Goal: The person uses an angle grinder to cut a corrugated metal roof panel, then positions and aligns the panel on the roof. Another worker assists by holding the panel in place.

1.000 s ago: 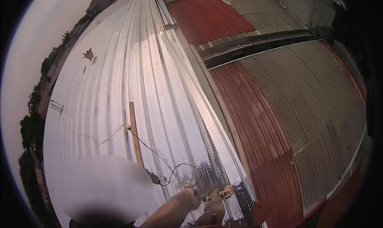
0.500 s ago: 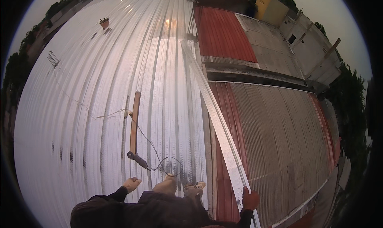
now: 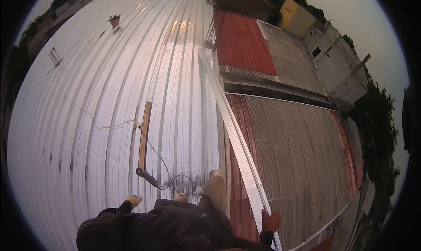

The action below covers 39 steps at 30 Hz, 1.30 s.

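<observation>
A long, pale metal roof flashing (image 3: 239, 139), folded along its length, slants from the far roof edge down to the lower right. My right hand (image 3: 271, 221) is closed round its near end. My left hand (image 3: 134, 201) hangs over the corrugated metal roof (image 3: 105, 163), its fingers loosely curled and nothing visible in them. Ahead of it on the roof lies a dark power tool (image 3: 147, 177) with a slim body and round head, apparently an angle grinder. Its cord loops towards my feet. The tool's head touches the near end of a wooden board (image 3: 144, 137).
A cord connector (image 3: 139, 125) lies beside the board. Rebar stubs (image 3: 55, 57) and a pot-like object (image 3: 115, 21) stand farther left. The roof edge drops at my right to lower red and grey roofs (image 3: 298, 150). My foot (image 3: 217, 174) is close to that edge.
My right foot has stepped forward near the roof edge. The flashing stays in my right hand and shifts slightly left in view, as does the whole scene.
</observation>
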### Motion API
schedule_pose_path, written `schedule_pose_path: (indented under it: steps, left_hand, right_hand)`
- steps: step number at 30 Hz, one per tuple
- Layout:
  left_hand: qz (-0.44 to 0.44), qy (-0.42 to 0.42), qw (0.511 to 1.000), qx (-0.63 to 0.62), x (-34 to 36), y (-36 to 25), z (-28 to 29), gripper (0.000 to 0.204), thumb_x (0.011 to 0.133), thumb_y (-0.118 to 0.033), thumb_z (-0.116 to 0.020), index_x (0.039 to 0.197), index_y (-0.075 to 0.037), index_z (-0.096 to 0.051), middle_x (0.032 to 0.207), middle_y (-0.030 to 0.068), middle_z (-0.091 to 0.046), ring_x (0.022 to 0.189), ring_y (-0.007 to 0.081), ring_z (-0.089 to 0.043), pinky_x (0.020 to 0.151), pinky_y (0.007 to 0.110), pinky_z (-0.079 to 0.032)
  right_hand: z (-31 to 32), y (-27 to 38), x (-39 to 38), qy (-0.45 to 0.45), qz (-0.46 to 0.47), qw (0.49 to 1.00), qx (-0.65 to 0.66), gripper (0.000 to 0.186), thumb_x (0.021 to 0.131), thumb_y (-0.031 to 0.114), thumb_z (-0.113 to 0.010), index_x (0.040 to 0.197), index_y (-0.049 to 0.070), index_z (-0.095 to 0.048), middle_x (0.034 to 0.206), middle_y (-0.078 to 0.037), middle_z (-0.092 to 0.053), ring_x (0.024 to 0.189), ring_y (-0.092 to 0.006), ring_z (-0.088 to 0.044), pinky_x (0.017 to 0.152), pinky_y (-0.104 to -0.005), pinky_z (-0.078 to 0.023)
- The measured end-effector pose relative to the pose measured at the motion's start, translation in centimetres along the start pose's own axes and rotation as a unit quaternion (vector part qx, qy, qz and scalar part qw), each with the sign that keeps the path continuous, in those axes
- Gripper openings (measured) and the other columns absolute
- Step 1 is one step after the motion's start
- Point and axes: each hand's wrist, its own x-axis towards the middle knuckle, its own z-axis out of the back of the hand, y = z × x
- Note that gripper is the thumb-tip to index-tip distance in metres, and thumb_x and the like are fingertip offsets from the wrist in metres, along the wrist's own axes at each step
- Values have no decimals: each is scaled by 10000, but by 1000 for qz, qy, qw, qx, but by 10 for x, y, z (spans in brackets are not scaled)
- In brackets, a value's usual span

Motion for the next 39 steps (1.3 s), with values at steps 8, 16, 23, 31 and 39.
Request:
schedule_pose_path:
  steps: [8, 16, 23, 31, 39]
  left_hand:
    - [-323, -72, 944, -16, 15, -423, 36, 574, 1083, -524, -606, 1293, -26, -799, 1171, 277, -815, 1180, 456, -765, 1038, 518, -579]
    - [-749, -82, 655, 57, -21, -854, 8, 465, 1071, -451, -687, 1361, -93, -750, 1399, 172, -724, 1316, 381, -676, 1109, 520, -534]
    - [-745, -4, 584, 322, 8, -994, 35, 580, 1028, -639, -690, 1071, -81, -847, 1033, 135, -813, 1111, 361, -761, 951, 511, -558]
    - [-726, 90, 585, 351, 73, -1014, 99, 581, 1012, -634, -711, 928, -71, -824, 874, 140, -773, 926, 378, -766, 839, 519, -571]
    - [-800, -59, 597, 10, 62, -1037, 205, 440, 1035, -509, -733, 952, -87, -825, 936, 96, -776, 920, 347, -745, 852, 502, -556]
  right_hand:
    - [-49, -75, 64, -13, 50, 996, -79, 669, 980, 706, -704, 1113, 63, -834, 998, -283, -792, 918, -499, -754, 802, -607, -595]
    - [6, -59, 157, 34, 94, 984, -146, 460, 937, 546, -767, 1049, 100, -769, 930, -223, -773, 898, -459, -754, 793, -590, -611]
    - [45, -60, 201, -24, 200, 972, -124, 272, 961, 378, -781, 921, 119, -708, 818, -194, -739, 797, -439, -741, 708, -568, -595]
    - [143, 71, 187, 34, 20, 981, -189, 559, 954, 708, -736, 901, 152, -754, 749, -178, -751, 727, -442, -753, 645, -608, -576]
    - [191, 187, 127, 66, -70, 977, -190, 669, 862, 790, -778, 917, 124, -768, 860, -129, -782, 778, -411, -753, 668, -572, -566]
